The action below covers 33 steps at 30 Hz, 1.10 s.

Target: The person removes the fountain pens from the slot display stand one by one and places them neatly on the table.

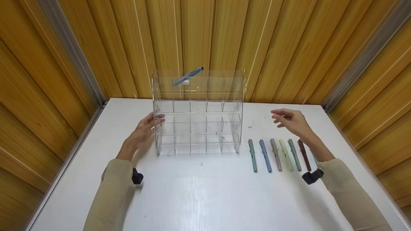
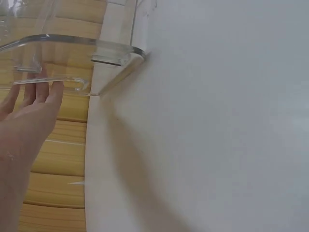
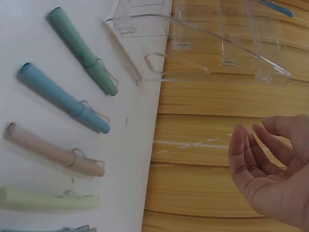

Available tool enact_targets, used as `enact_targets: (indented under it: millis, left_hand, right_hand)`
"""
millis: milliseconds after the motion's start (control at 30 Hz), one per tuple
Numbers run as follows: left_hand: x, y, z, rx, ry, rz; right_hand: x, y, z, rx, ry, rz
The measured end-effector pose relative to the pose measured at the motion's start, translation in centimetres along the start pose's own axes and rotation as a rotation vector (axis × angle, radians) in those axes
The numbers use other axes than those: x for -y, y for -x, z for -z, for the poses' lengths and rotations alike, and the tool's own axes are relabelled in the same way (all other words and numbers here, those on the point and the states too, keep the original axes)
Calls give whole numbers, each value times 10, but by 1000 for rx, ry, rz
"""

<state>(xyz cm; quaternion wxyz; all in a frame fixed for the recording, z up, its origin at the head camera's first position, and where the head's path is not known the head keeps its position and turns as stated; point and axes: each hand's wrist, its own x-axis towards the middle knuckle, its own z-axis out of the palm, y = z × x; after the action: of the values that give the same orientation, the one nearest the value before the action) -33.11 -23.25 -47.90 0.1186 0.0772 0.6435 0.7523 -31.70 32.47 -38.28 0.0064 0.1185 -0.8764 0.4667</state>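
Observation:
A clear acrylic rack [image 1: 198,113] with several rows of compartments stands towards the back of the white table. My left hand [image 1: 145,127] is at its left side, the fingertips seen through the clear panel; in the left wrist view, the fingers [image 2: 41,92] reach the panel's edge nearly straight. One blue pen [image 1: 188,76] lies slanted on the rack's top. To the rack's right, my right hand [image 1: 291,121] hovers with fingers loosely bent and nothing between them. Below it a row of capped pens includes a green pen [image 1: 252,155], a blue pen [image 1: 265,155] and a greyish-pink pen [image 1: 276,154].
The row continues with a pale green pen [image 1: 286,155], another green pen [image 1: 294,155] and a dark red pen [image 1: 304,155]; the right forearm partly hides a light blue one. Wood-patterned walls [image 1: 212,35] border the white table [image 1: 199,199] at the back and sides.

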Motion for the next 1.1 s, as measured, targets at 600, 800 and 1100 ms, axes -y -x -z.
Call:
enact_targets:
  millis: [600,800,1100]
  left_hand:
    - [8,4,1,-63,-37,26]
    - [9,6,2,-51,-55,8]
    - [10,7,1,-57,-73,18]
  right_hand:
    - [90,-61,-64,79,-192,164]
    - [105,-73,-77,51,-292,188]
    - [131,-89,-93,15,-385,193]
